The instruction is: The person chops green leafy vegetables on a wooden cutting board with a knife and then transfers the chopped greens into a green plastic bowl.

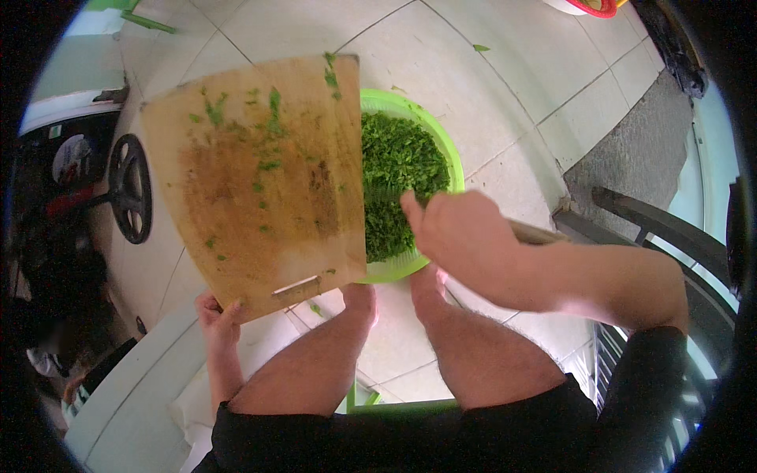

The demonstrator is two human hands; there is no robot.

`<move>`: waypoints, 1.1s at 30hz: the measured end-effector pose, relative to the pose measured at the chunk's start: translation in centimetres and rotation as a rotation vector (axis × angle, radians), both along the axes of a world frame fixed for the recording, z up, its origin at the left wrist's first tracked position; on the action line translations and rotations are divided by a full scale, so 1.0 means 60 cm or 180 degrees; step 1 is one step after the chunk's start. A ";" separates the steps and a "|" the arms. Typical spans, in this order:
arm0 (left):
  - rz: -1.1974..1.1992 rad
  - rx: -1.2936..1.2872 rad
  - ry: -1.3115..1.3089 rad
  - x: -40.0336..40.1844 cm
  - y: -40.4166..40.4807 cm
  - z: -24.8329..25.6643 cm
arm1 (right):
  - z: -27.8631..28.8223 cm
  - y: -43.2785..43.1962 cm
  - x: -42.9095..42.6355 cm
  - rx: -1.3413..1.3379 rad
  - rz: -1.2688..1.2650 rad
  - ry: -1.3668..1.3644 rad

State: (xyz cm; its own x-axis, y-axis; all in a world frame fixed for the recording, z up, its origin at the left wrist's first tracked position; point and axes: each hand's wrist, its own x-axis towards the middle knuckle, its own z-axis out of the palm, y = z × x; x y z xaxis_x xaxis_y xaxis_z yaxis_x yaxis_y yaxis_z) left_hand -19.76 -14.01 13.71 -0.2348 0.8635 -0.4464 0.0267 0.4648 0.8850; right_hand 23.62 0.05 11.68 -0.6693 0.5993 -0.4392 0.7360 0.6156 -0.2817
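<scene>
A wooden cutting board (pixel 266 189), darkly stained and dotted with bits of chopped greens, is gripped at its lower left corner by my left hand (pixel 222 316). The board is raised and tilted beside a lime-green plastic basket (pixel 455 159), covering the basket's left part. Finely chopped green leaves (pixel 405 159) fill the basket. My right hand (pixel 464 227) is over the basket's right side, closed around a tool whose wooden handle (pixel 538 232) sticks out behind it. The tool's front part is blurred over the leaves, so its kind cannot be told.
The basket stands on a tiled floor (pixel 502 112) before my feet. A black wheel-shaped object (pixel 130 189) is at the left. At the right are a dark metal frame (pixel 662 224) and a grey mat (pixel 633 130). A red-rimmed container (pixel 603 9) stands at the top right.
</scene>
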 end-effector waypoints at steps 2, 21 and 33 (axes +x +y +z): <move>0.0021 0.0093 -0.0031 0.000 0.015 0.018 | 0.026 -0.016 -0.010 -0.0524 0.0366 -0.0263; 0.0582 -0.0256 -0.0952 -0.127 -0.135 -0.043 | -0.052 -0.012 0.024 -0.1049 -0.0304 -0.0053; 0.1614 -0.0810 -0.1831 -0.072 -0.215 -0.050 | -0.122 -0.040 0.048 -0.0810 -0.0873 0.0104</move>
State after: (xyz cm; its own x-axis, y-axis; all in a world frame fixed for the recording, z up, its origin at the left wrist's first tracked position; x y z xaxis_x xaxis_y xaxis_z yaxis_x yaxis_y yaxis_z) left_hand -24.10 -26.89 10.68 -0.2443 0.5693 -0.7850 -0.6689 0.4872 0.5614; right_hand 26.49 -2.34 4.33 -0.5152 0.6327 -0.5782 0.8519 0.3041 -0.4264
